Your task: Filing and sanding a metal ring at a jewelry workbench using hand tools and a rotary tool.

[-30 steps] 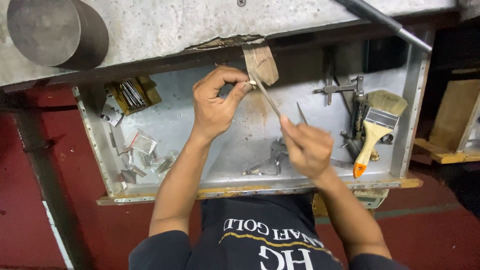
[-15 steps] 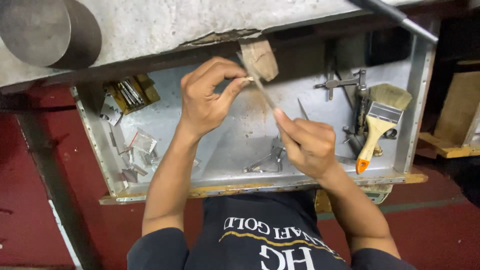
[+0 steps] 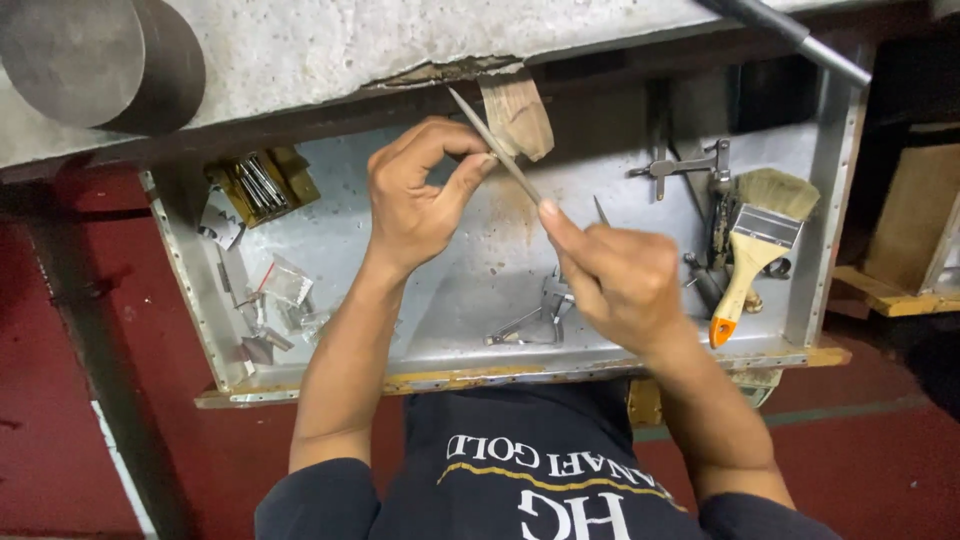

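Both my hands hold a thin grey metal file (image 3: 497, 151) slantwise over an open metal drawer (image 3: 820, 200). My left hand (image 3: 420, 200) pinches the file near its far end between thumb and fingertips. My right hand (image 3: 615, 275) grips the near end, forefinger stretched along it. The file's tip reaches up to the bench edge, next to a small wooden block (image 3: 518, 115) that hangs from that edge.
In the drawer lie a paintbrush (image 3: 755, 250) with an orange-tipped handle, dark metal tools (image 3: 700, 170) at the right, a metal divider (image 3: 535, 320), small plastic bags (image 3: 285, 285) and a box of metal bits (image 3: 260, 180). A grey metal cylinder (image 3: 90, 60) stands on the rough bench top (image 3: 350, 40). Red floor lies below.
The file has slid forward and up-left through my left fingers, so its tip now sticks out past them toward the bench edge. Both hands stay on it.
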